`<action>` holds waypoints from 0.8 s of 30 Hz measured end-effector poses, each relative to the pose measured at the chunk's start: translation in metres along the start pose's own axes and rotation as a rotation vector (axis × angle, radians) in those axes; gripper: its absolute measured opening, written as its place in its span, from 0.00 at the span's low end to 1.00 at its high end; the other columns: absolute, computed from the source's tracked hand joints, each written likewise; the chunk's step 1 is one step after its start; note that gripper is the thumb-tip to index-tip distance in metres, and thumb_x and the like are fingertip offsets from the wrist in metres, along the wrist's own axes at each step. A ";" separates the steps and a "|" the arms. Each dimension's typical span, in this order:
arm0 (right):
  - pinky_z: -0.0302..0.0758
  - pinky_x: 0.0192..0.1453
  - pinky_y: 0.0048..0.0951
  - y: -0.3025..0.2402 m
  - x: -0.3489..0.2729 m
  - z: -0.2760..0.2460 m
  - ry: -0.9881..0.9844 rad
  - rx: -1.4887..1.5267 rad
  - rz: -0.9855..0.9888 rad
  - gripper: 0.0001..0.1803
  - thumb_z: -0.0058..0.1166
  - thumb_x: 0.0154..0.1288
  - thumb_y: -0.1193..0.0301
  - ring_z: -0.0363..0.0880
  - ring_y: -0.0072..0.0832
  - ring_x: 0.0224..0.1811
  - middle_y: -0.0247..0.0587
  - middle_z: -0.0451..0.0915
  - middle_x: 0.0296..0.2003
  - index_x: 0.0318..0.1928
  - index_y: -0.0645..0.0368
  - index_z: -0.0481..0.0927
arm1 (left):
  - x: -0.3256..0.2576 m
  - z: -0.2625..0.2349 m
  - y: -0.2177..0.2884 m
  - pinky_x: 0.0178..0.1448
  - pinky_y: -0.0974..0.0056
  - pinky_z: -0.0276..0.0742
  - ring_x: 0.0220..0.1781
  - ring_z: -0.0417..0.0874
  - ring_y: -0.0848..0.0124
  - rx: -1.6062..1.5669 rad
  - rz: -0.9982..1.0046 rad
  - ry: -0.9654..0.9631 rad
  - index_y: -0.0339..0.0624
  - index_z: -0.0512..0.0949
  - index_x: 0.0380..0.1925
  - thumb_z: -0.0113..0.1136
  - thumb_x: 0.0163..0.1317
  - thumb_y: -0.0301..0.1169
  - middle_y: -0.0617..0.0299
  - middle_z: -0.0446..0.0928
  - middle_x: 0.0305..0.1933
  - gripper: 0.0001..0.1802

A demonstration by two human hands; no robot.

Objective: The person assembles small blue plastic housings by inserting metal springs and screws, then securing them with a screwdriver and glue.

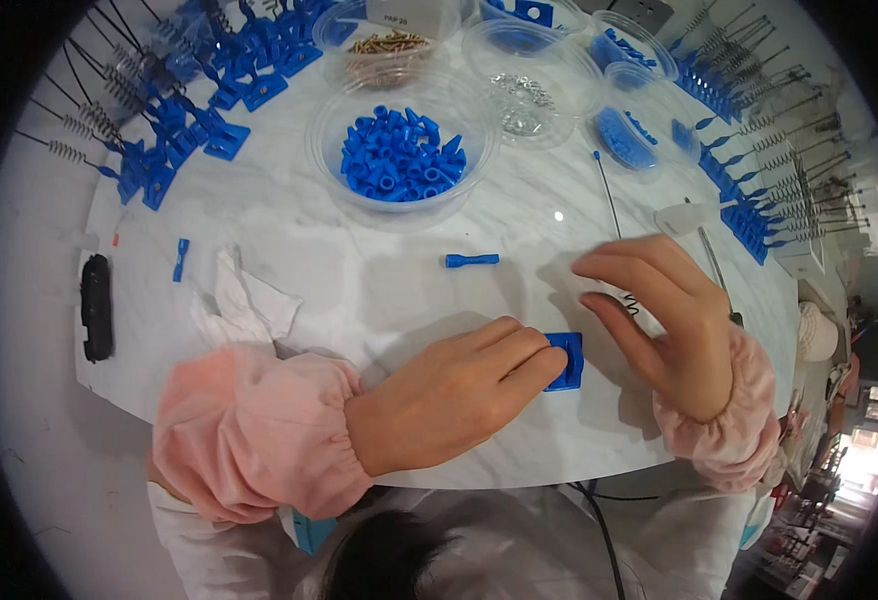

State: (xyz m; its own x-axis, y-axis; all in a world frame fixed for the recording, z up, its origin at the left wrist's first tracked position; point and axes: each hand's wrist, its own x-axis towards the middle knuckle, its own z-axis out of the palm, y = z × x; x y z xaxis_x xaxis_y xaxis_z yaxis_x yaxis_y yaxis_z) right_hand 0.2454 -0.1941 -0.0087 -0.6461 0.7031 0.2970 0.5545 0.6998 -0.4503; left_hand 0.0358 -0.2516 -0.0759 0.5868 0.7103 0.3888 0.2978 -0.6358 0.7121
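My left hand (464, 385) is closed, its fingertips pinching a small square blue plastic base (573, 377) at the table's near side. The fingers hide part of the base. My right hand (674, 320) is to the right of it, thumb and fingers curved and apart, with nothing gripped. Behind its fingers lies a thin metal rod (609, 195) with a blue tip, and dark spring coils (631, 304) show in the gap by the thumb. A blue plastic sleeve (472, 260) lies on the table beyond my hands.
Clear tubs at the back hold blue cone caps (399, 160), brass screws (389, 45) and small silvery parts (521, 105). Blue bases with sprung rods stand at back left (174, 140) and right (744, 225). White tissue (249, 300), another blue sleeve (180, 260) and a black case (96, 307) lie left.
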 end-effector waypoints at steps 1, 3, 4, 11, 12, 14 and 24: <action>0.76 0.44 0.36 -0.001 0.007 0.004 0.016 -0.001 0.001 0.17 0.63 0.53 0.80 0.79 0.41 0.42 0.43 0.81 0.40 0.46 0.58 0.82 | 0.000 -0.001 0.001 0.47 0.58 0.77 0.43 0.79 0.56 0.018 0.008 0.009 0.36 0.75 0.45 0.66 0.52 0.21 0.54 0.76 0.44 0.19; 0.77 0.44 0.36 0.005 0.019 0.017 -0.019 0.031 -0.111 0.16 0.61 0.53 0.79 0.79 0.42 0.43 0.44 0.81 0.41 0.45 0.59 0.81 | 0.000 0.001 0.001 0.48 0.58 0.77 0.44 0.79 0.56 0.043 0.023 0.018 0.36 0.75 0.46 0.66 0.53 0.21 0.54 0.76 0.44 0.19; 0.77 0.43 0.37 0.008 0.024 0.024 -0.011 0.055 -0.157 0.16 0.60 0.52 0.78 0.78 0.42 0.42 0.42 0.80 0.39 0.44 0.59 0.80 | 0.002 0.002 0.001 0.49 0.58 0.77 0.45 0.79 0.56 0.050 0.037 0.035 0.35 0.75 0.46 0.66 0.53 0.21 0.54 0.76 0.44 0.19; 0.76 0.45 0.36 0.010 0.041 0.049 -0.189 -0.070 -0.147 0.17 0.62 0.52 0.80 0.79 0.43 0.41 0.44 0.80 0.39 0.44 0.60 0.81 | 0.000 0.005 -0.003 0.52 0.59 0.77 0.48 0.79 0.57 0.115 0.083 0.060 0.34 0.75 0.48 0.61 0.57 0.21 0.53 0.76 0.46 0.17; 0.76 0.45 0.36 0.011 0.039 0.048 -0.190 -0.077 -0.152 0.17 0.62 0.52 0.80 0.79 0.43 0.41 0.44 0.80 0.39 0.44 0.60 0.81 | 0.001 0.003 -0.002 0.52 0.59 0.77 0.48 0.79 0.57 0.123 0.074 0.032 0.34 0.75 0.48 0.60 0.57 0.20 0.53 0.76 0.46 0.17; 0.76 0.41 0.34 0.016 0.029 0.043 -0.052 0.123 -0.127 0.14 0.59 0.54 0.79 0.80 0.41 0.39 0.44 0.79 0.37 0.43 0.61 0.79 | 0.001 0.001 -0.001 0.52 0.59 0.77 0.48 0.79 0.56 0.124 0.063 0.021 0.34 0.75 0.47 0.59 0.57 0.20 0.54 0.76 0.46 0.16; 0.73 0.51 0.21 -0.003 -0.044 0.004 -0.011 1.069 0.505 0.18 0.58 0.65 0.82 0.77 0.18 0.43 0.37 0.80 0.42 0.55 0.67 0.75 | -0.003 0.001 0.000 0.49 0.58 0.77 0.45 0.80 0.55 0.029 -0.025 0.055 0.39 0.76 0.47 0.64 0.56 0.21 0.53 0.77 0.45 0.17</action>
State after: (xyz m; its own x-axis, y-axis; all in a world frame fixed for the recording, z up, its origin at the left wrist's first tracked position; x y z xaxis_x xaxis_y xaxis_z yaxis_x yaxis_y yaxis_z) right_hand 0.2706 -0.2277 -0.0240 -0.4863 0.8652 -0.1218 0.0315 -0.1219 -0.9920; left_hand 0.0349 -0.2542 -0.0776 0.5367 0.7412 0.4032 0.3344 -0.6255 0.7049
